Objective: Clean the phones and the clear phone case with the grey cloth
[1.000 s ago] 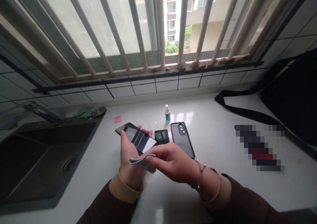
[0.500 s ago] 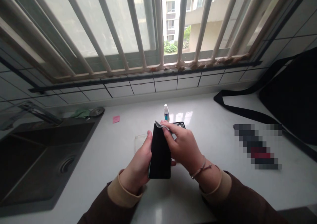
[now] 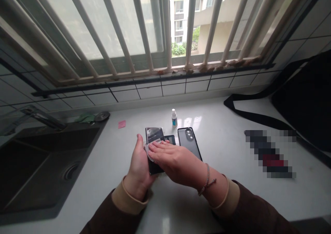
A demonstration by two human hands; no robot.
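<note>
My left hand holds a smartphone by its left edge and from below, thumb raised off the edge. The phone's dark, glossy screen faces up. My right hand lies across the phone, its fingers together and pressing a thin pale wiping cloth onto the screen. Part of the cloth is hidden under those fingers. Just right of the phone is a black phone case with camera cutouts. A small dark flat object shows between phone and case, partly covered by my right hand.
Behind the phone stands a small white dropper-like bottle with a blue label. A pink paper slip lies to the left, near the sink. On the right are a black bag with its strap and a pixelated dark item.
The phone has tipped from nearly upright to flatter, its screen now showing reflections. My right hand has moved from the top edge down and left across the screen with the cloth.
</note>
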